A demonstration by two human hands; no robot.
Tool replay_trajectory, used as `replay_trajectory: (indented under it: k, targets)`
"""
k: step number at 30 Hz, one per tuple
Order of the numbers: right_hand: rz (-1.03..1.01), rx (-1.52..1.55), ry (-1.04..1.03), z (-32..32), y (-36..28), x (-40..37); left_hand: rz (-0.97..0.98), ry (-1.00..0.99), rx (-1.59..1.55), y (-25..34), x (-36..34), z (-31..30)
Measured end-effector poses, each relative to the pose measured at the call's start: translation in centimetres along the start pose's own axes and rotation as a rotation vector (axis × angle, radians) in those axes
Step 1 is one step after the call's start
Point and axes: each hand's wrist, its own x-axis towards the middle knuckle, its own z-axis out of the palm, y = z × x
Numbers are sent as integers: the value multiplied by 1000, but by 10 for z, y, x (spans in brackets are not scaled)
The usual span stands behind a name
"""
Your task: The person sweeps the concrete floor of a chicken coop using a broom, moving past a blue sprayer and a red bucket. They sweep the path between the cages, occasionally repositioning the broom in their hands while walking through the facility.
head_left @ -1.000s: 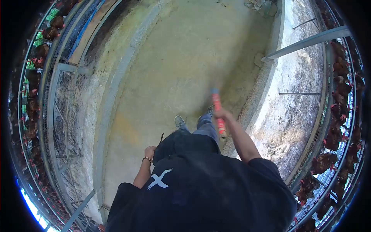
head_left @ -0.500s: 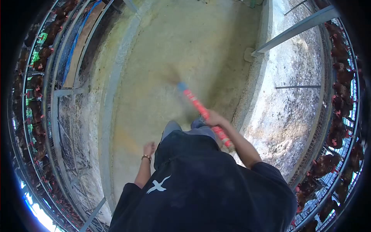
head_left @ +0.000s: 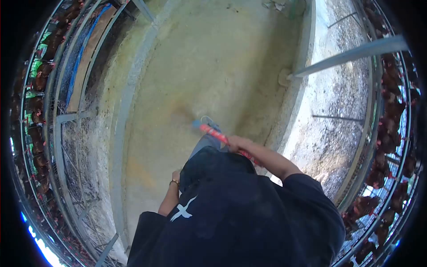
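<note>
My right hand (head_left: pixel 239 143) is wrapped round the red patterned handle of a broom (head_left: pixel 214 133). The handle slants from beside my right hip to ahead of my feet, with a blue collar near its far end. Beyond the collar, the brown bristles (head_left: pixel 181 110) are smeared by motion over the concrete floor. My left hand (head_left: pixel 176 175), with a bracelet on its wrist, hangs beside my left thigh; its fingers are mostly hidden against my dark clothing.
The concrete floor (head_left: pixel 200 58) runs ahead between low kerbs. Cages with brown hens (head_left: pixel 391 98) line both sides above droppings-covered ground (head_left: pixel 333 102). A metal beam (head_left: pixel 351 55) juts from the right. Pale scraps (head_left: pixel 273 5) lie at the far end.
The broom's head has swung nearer my feet and slightly left, and my right hand has shifted a little left and back. My left hand has moved closer against my thigh.
</note>
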Motion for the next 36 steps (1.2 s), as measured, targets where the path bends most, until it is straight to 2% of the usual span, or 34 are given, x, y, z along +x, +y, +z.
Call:
replay_trajectory:
  k: [1,2,3,5,8,10,13,15,16,18,20,22,23,24,25,26,27,28,29,30,32,35,36]
  targets:
    - [-7,4,-70,-21,-7,2,-65,4,-65,12,22,-25]
    - [-10,18,-144,-45,-20,-8,-281,29,-433,9,54,-31]
    - [-12,30,-211,-67,-25,-11,-492,138,-801,4,86,-36]
    - [-41,-43,-184,-82,-5,-1,-482,219,-1299,68,108,-128]
    - [6,-17,-116,-136,25,-38,-385,246,-1449,106,136,-187]
    - [93,98,-122,-179,64,-74,-404,264,-1470,104,156,-184]
    - [306,724,-11,-242,120,-152,-514,204,-1411,102,163,-168]
    - [451,900,100,-282,154,-195,-587,167,-1355,101,157,-148]
    - [505,812,164,-289,190,-205,-610,162,-1335,100,153,-134]
    - [748,759,261,-304,244,-220,-767,86,-1280,108,142,-117]
    - [840,598,359,-311,290,-230,-804,108,-1249,131,129,-110]
    - [859,612,311,-288,395,-220,-439,209,-757,158,126,-94]
    - [895,543,166,-300,386,-216,-269,248,-492,164,124,-84]
    - [935,618,49,-275,429,-185,-101,270,-217,168,125,-81]
    - [765,411,62,-268,413,-174,74,280,58,170,136,-82]
    - [601,569,241,-245,407,-153,136,339,57,174,154,-83]
    - [342,510,284,-166,469,-76,195,391,44,184,166,-82]
    - [453,629,145,-181,413,-70,247,437,26,191,169,-72]
    - [574,726,6,-201,346,-68,-366,222,-579,232,177,-101]
    - [482,325,-81,-197,326,-39,-353,244,-638,256,186,-118]
    - [308,257,-255,-265,256,-69,-315,296,-742,280,202,-147]
    - [112,392,-245,-281,287,-64,-332,337,-1005,309,217,-174]
    - [96,361,-213,-291,302,-73,-393,314,-1025,315,215,-178]
